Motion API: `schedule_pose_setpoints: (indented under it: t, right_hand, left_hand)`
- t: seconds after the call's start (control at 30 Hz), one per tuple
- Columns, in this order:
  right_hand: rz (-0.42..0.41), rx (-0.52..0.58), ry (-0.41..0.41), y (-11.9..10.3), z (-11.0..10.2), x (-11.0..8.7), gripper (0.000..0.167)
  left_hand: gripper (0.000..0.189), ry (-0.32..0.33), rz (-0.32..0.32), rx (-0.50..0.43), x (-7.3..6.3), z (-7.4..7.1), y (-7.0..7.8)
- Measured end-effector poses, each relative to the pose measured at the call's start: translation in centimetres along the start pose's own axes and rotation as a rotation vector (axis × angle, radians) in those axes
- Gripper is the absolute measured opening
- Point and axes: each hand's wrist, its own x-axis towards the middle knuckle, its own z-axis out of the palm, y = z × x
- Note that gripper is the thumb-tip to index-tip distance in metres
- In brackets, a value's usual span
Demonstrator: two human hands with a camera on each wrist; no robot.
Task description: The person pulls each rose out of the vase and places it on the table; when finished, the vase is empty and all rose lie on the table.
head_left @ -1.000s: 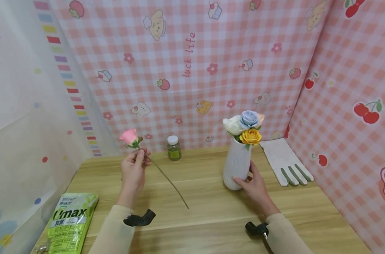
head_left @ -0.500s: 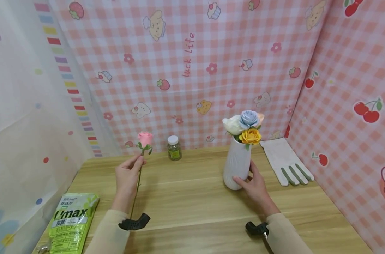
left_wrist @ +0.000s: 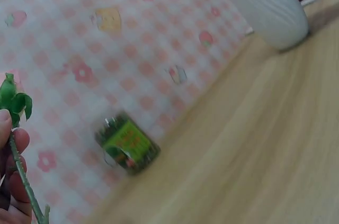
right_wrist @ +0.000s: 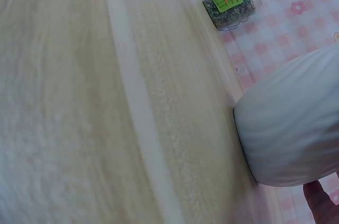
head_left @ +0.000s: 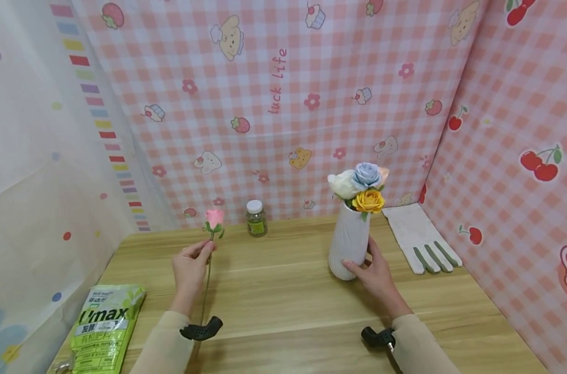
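Note:
A pink rose (head_left: 214,218) on a long green stem stands nearly upright in my left hand (head_left: 189,267), pinched just under its bloom between thumb and fingers. In the left wrist view, its stem (left_wrist: 25,181) runs down past the curled fingers. On the right, a white ribbed vase (head_left: 350,241) stands on the table, holding a white, a blue, a yellow and a peach flower. My right hand (head_left: 374,275) grips the vase low on its right side, thumb across the front. The right wrist view shows the vase's base (right_wrist: 286,128) with a fingertip beside it.
A small jar (head_left: 256,221) with a white lid stands at the back of the wooden table (head_left: 283,332), against the checked cloth. A green fertilizer bag (head_left: 105,330) lies at the front left. Behind the vase, to the right, lies a white glove (head_left: 423,239) with grey-green fingers.
The rose has swung from slanting left to nearly upright, its stem end coming toward me, then dropped lower with my left hand. The right hand and vase have stayed put.

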Motion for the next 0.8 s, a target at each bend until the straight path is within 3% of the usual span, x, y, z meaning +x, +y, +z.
schedule_pose_setpoints:
  t: [0.23, 0.43, 0.8]
  right_hand:
    - [0.009, 0.021, -0.018, -3.9, -0.4, -1.0, 0.087]
    - [0.011, 0.015, -0.02, -3.8, -0.3, -1.0, 0.087]
    - [0.006, 0.012, -0.024, -3.9, -0.4, -1.0, 0.087]
  left_hand:
    - [0.024, -0.004, -0.06, 0.112, 0.2, -0.1, -4.0]
    - [0.022, -0.012, -0.12, 0.145, 0.2, -0.2, -5.2]
    - [0.024, 0.0, -0.15, 0.197, 0.4, -0.3, -6.8]
